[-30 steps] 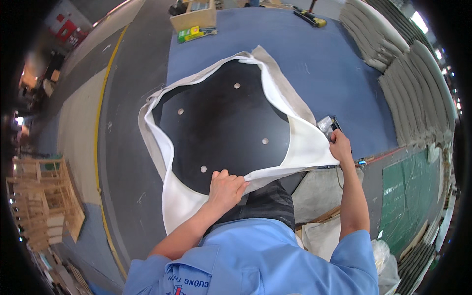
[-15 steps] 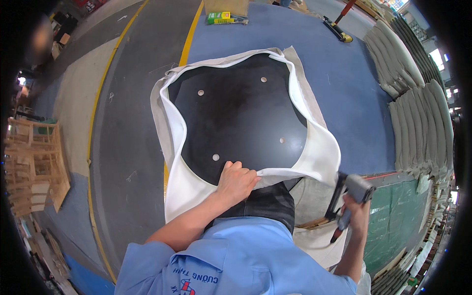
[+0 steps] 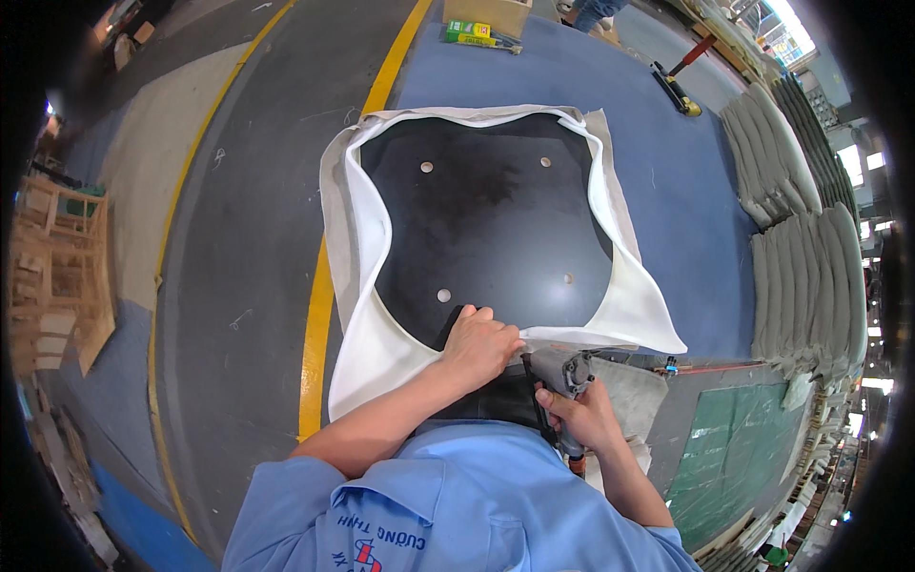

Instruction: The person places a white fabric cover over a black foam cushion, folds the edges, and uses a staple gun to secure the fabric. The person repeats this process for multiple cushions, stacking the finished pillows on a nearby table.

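A black seat panel (image 3: 491, 229) with several round holes lies face up in front of me. White padding (image 3: 381, 343) and grey fabric (image 3: 335, 191) stand up around its edges. My left hand (image 3: 481, 341) is closed on the near edge of the fabric and padding, pressing it against the panel. In my right hand (image 3: 583, 410) is a grey staple gun (image 3: 562, 372), gripped by its handle. Its nose is close beside my left hand, at the near edge of the fabric; whether it touches is hidden.
Stacked grey cushions (image 3: 810, 286) stand on the right, above a green sheet (image 3: 729, 448). Another tool with a red hose (image 3: 677, 91) lies at the far right. A box (image 3: 486, 13) with green and yellow packs (image 3: 477, 35) sits at the back. Wooden frames (image 3: 67, 272) stand at left.
My right hand has brought the staple gun leftward, from beyond the right corner to beside my left hand. My left hand keeps its grip on the edge. The whole view has shifted slightly.
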The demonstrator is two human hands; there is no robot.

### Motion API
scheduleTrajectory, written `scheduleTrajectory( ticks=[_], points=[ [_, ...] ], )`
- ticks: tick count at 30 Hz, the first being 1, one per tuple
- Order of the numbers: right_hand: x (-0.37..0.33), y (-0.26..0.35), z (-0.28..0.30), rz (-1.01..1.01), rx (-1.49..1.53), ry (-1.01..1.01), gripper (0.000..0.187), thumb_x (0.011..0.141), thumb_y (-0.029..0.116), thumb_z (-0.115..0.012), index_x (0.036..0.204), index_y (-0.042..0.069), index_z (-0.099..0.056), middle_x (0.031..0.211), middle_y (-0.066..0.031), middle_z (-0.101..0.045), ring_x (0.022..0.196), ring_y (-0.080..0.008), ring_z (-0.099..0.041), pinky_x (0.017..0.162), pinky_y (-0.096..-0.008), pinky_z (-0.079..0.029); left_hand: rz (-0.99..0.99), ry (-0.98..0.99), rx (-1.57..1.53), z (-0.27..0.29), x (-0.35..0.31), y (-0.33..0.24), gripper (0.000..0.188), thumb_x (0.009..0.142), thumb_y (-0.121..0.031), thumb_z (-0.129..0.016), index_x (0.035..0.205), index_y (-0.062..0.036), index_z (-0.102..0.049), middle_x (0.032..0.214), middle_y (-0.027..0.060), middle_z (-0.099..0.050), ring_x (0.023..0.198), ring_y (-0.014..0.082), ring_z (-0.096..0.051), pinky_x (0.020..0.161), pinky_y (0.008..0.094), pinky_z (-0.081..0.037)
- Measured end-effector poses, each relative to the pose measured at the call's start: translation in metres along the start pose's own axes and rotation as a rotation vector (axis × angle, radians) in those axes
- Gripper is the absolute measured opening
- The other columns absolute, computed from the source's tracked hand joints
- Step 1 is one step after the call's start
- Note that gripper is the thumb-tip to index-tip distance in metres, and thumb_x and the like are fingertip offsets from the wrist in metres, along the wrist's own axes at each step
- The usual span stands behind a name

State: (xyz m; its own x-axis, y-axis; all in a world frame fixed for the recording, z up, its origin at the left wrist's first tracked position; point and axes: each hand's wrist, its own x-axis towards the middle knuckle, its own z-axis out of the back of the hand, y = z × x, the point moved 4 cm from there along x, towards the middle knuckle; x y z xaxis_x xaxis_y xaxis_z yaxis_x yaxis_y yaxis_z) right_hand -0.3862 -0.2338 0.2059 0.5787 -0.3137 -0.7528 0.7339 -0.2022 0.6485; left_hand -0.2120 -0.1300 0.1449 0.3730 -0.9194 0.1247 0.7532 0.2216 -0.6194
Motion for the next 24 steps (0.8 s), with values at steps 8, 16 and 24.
scheduleTrajectory(
  ticks=[8,16,24],
  points=[
    [0.004,0.008,-0.018,0.063,-0.040,-0.094,0.061,0.092,0.010,-0.081,0.144,0.006,-0.051,0.096,-0.0025,-0.068,0.072,-0.0090,-0.061,0.062,-0.0272,-0.052,0.006,0.050,0.009,0.001,0.000,0.002,0.031,0.101,-0.031,-0.065,0.078,-0.0107,-0.069,0.070,0.0081,-0.068,0.076,0.0293,-0.060,0.077,0.0444,-0.040],
    [0.003,0.015,-0.027,0.318,-0.176,-0.134,0.066,0.092,0.010,-0.079,0.149,0.009,-0.046,0.119,-0.0122,-0.072,0.116,-0.0228,-0.066,0.102,-0.0367,-0.051,0.012,0.126,0.054,0.000,0.003,-0.001,0.030,0.100,-0.031,-0.065,0.079,-0.0102,-0.069,0.073,0.0093,-0.069,0.078,0.0298,-0.062,0.079,0.0444,-0.041],
    [-0.014,0.010,-0.001,0.271,0.083,-0.123,0.075,0.088,-0.001,-0.080,0.154,0.005,-0.044,0.128,-0.0123,-0.069,0.118,-0.0217,-0.065,0.102,-0.0367,-0.052,0.013,0.086,0.131,0.004,0.002,-0.007,0.029,0.101,-0.031,-0.063,0.083,-0.0091,-0.069,0.075,0.0111,-0.068,0.081,0.0328,-0.062,0.078,0.0466,-0.043]
  ],
)
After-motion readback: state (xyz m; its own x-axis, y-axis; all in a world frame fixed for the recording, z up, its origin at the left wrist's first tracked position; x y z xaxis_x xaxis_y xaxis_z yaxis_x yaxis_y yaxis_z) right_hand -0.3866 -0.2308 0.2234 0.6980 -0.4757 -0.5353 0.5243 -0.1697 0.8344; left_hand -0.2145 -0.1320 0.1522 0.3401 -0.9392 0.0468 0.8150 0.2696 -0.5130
